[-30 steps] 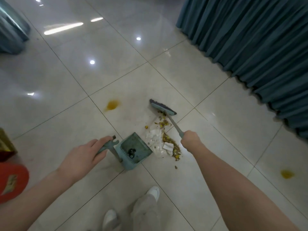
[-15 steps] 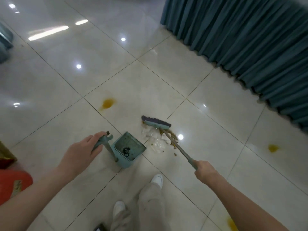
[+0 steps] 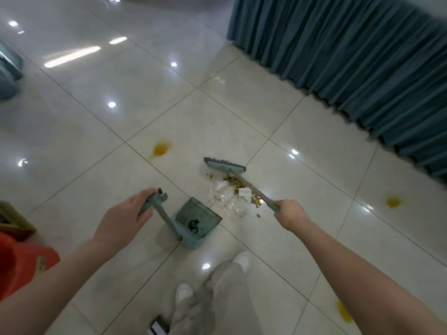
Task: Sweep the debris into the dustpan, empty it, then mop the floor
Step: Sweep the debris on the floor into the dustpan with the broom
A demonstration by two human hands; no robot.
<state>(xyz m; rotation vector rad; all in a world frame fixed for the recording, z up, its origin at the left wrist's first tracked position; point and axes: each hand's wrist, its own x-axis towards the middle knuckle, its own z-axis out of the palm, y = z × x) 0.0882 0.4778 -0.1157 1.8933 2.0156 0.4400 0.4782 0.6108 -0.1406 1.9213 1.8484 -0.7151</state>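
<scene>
Here, in the head view, the person stood over a glossy, pale tiled floor (image 3: 96, 122). The teal dustpan (image 3: 202, 212) sat on the tiles just ahead of the person's feet, its open mouth turned toward the debris (image 3: 235, 192). A small dark clump lay inside it, near the comb-toothed back edge. The left hand (image 3: 125, 215) was curled round the grip at the top of the upright dustpan handle (image 3: 167, 221), fingers wrapped just below its forked end.

The right hand (image 3: 287, 213) was closed in a fist round the end of the broom (image 3: 251, 189), whose shaft slanted away and leftward. Its broom head (image 3: 225, 166) rested on the floor at the far side of the debris. That debris was a loose heap of yellow-brown crumbs, white paper scraps and crumpled clear wrapping. It lay between broom head and dustpan, its nearest edge just beside the pan's lip.

One yellow stain (image 3: 160, 149) marked the tiles left of the broom head. A second stain (image 3: 393, 202) lay well off to the right, and a third stain (image 3: 343, 313) sat beside the right forearm. A pleated teal curtain (image 3: 350, 68) hung along the upper right. White shoes (image 3: 240, 259) showed at the bottom, and a blurred red object (image 3: 21, 267) at the lower left.
</scene>
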